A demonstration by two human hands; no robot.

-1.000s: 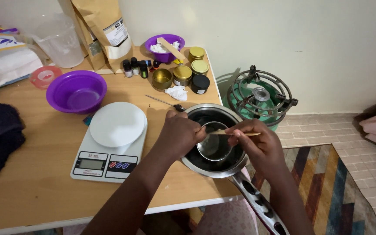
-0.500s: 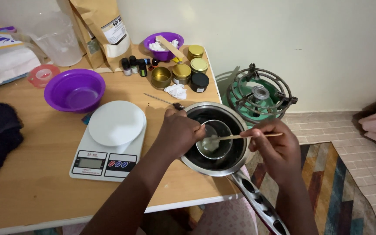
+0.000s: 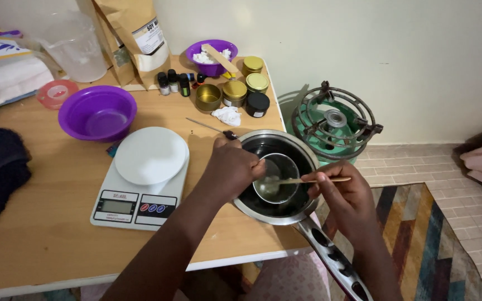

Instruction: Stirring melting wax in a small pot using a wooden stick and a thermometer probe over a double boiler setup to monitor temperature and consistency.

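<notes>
A steel saucepan sits at the table's right front edge, its black handle pointing toward me. Inside it stands a small metal cup holding pale liquid. My left hand grips the cup at its left rim. My right hand pinches a thin wooden stick whose tip dips into the cup.
A white kitchen scale lies left of the pan. Behind it are a purple bowl, small dark bottles, gold tins, a paper bag and a jug. A green gas burner stands on the floor to the right.
My right hand has shifted slightly right and back with the stick, whose tip stays in the cup. My left hand keeps its hold on the cup.
</notes>
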